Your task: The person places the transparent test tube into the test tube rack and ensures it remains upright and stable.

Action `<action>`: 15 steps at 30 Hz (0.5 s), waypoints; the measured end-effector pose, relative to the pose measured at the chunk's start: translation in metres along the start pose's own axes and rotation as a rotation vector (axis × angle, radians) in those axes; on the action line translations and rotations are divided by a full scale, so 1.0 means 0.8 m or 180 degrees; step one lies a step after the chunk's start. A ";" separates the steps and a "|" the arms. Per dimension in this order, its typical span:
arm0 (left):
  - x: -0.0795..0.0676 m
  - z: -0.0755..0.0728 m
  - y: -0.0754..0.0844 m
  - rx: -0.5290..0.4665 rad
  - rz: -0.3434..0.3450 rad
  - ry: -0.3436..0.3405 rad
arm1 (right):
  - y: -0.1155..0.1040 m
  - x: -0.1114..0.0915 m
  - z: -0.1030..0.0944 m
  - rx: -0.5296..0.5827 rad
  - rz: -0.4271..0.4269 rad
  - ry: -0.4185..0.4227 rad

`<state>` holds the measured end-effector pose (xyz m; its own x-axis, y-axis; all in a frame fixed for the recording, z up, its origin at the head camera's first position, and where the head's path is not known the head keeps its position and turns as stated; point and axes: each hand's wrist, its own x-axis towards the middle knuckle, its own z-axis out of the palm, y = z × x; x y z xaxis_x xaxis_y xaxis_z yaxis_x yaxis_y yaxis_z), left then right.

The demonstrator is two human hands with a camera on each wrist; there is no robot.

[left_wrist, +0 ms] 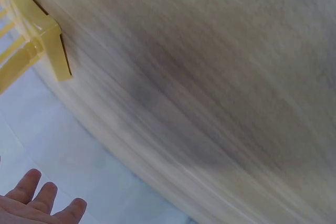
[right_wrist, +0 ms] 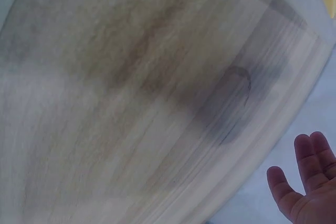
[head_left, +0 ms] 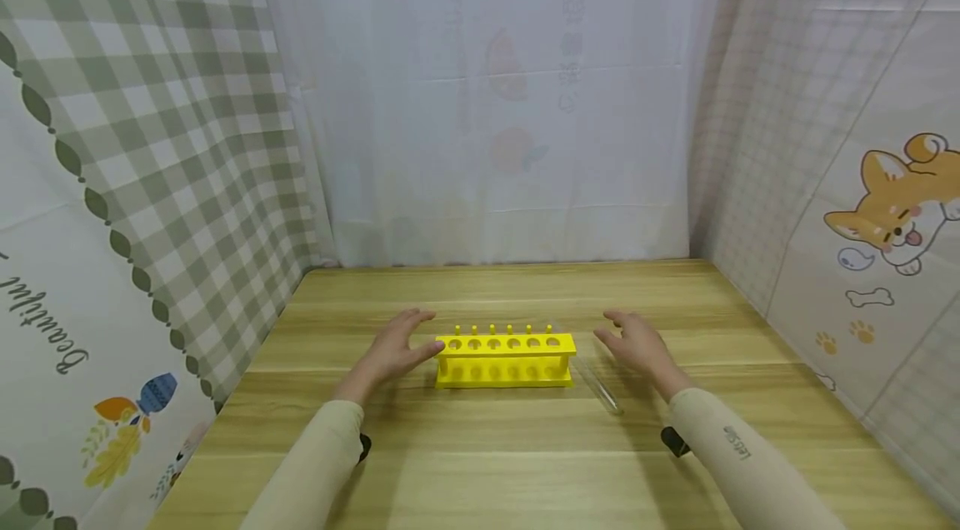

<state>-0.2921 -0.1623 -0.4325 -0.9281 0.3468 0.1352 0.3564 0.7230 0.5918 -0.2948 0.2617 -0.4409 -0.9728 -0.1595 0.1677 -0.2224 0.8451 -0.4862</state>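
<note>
A yellow test tube rack (head_left: 504,384) with a row of round holes and several pegs along its back stands on the wooden table. To its right a clear glass test tube (head_left: 602,390) lies slanted, its rounded end toward the front. My left hand (head_left: 392,351) is at the rack's left end, fingers loosely extended, the thumb tip overlapping the rack's top corner. On the other side my right hand (head_left: 636,344) hovers beyond the tube with fingers spread and nothing in them. In the left wrist view the rack's end (left_wrist: 52,40) shows above the fingers (left_wrist: 44,198).
The wooden table (head_left: 480,472) reaches back to a white curtain (head_left: 510,97). A green checked cloth (head_left: 172,97) hangs at the left, and a cloth with a cartoon dog (head_left: 900,205) at the right. Dark wrist straps show below both hands.
</note>
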 end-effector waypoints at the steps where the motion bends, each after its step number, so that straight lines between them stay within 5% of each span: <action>1: 0.000 0.001 0.000 -0.0024 -0.0001 -0.0001 | -0.001 0.000 0.002 -0.0003 0.0000 -0.0024; 15: -0.003 0.013 -0.003 -0.0133 0.0093 0.0066 | -0.016 -0.004 0.025 0.0318 0.0117 -0.0223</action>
<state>-0.2895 -0.1585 -0.4423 -0.9195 0.3548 0.1691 0.3791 0.6869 0.6201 -0.2901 0.2412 -0.4526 -0.9818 -0.1677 0.0896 -0.1884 0.7965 -0.5745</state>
